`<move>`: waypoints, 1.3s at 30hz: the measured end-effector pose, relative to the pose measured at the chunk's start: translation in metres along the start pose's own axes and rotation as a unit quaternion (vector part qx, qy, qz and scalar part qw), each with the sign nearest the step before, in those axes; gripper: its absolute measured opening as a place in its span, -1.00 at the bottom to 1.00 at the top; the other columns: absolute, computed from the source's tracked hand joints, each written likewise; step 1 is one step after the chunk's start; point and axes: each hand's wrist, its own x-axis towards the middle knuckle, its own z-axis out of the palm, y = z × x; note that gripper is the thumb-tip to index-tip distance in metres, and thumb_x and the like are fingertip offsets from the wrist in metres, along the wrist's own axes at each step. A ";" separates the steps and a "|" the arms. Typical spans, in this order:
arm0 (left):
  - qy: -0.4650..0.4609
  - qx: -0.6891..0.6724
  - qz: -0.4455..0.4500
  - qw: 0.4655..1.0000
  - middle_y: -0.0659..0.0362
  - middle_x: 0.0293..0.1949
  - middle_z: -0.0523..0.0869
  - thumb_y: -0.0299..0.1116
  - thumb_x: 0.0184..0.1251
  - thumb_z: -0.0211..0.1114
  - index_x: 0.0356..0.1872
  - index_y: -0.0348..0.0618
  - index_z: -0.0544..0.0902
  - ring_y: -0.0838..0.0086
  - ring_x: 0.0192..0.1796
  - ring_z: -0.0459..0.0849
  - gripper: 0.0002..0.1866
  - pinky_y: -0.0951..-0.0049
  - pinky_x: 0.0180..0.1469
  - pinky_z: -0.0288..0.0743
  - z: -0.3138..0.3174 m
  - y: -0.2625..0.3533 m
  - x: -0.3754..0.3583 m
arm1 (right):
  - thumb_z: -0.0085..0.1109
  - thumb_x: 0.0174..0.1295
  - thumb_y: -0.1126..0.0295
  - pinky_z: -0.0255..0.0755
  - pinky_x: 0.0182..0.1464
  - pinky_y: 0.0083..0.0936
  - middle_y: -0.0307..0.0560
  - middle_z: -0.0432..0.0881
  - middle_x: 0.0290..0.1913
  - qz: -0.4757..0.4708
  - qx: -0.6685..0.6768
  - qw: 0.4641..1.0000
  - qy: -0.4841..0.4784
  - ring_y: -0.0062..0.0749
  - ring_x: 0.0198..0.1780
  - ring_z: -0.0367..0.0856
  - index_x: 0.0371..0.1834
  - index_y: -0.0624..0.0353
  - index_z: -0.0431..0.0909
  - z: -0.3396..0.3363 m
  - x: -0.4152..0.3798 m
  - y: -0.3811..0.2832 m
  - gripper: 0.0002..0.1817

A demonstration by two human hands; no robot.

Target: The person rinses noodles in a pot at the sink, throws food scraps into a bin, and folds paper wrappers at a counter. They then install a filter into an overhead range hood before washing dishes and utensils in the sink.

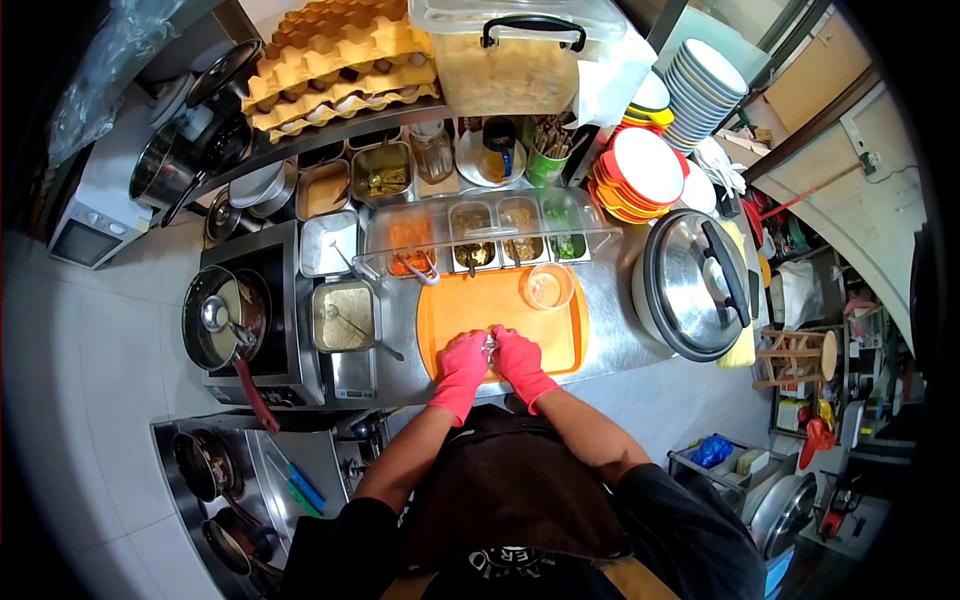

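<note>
The left hand and right hand, both in pink gloves, curl closed around a small whitish item — too hidden to identify — over the orange tray's near part. A clear bowl sits on its far right; the tray lies on the tabletop, left of the cooker.
</note>
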 end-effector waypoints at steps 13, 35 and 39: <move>0.104 -0.074 0.066 0.990 0.10 -0.06 0.71 -0.27 0.26 0.31 0.09 0.08 0.68 0.16 0.06 0.67 -0.65 0.11 0.07 0.53 -0.009 -0.014 -0.014 | 0.28 0.20 0.28 0.58 -0.07 -0.12 -0.01 0.64 0.02 -0.064 0.052 0.997 0.004 0.01 -0.06 0.69 0.13 -0.15 0.63 -0.023 -0.007 0.013 -0.61; 0.006 -0.002 0.018 1.000 0.09 -0.03 0.71 -0.28 0.28 0.35 0.09 0.14 0.68 0.11 0.07 0.68 -0.66 0.06 0.05 0.55 -0.013 -0.003 0.006 | 0.28 0.15 0.30 0.58 -0.11 -0.14 -0.08 0.68 -0.06 -0.032 0.020 0.999 0.038 -0.02 -0.10 0.70 -0.03 -0.12 0.68 -0.002 0.009 0.002 -0.71; 0.032 -0.008 0.036 0.999 0.09 -0.01 0.71 -0.26 0.28 0.33 0.12 0.17 0.69 0.10 0.09 0.67 -0.64 0.08 0.08 0.54 -0.012 -0.005 0.004 | 0.30 0.14 0.28 0.58 -0.06 -0.15 -0.08 0.69 -0.05 -0.022 0.027 0.999 0.030 -0.03 -0.07 0.71 0.02 -0.10 0.67 -0.007 0.011 -0.005 -0.66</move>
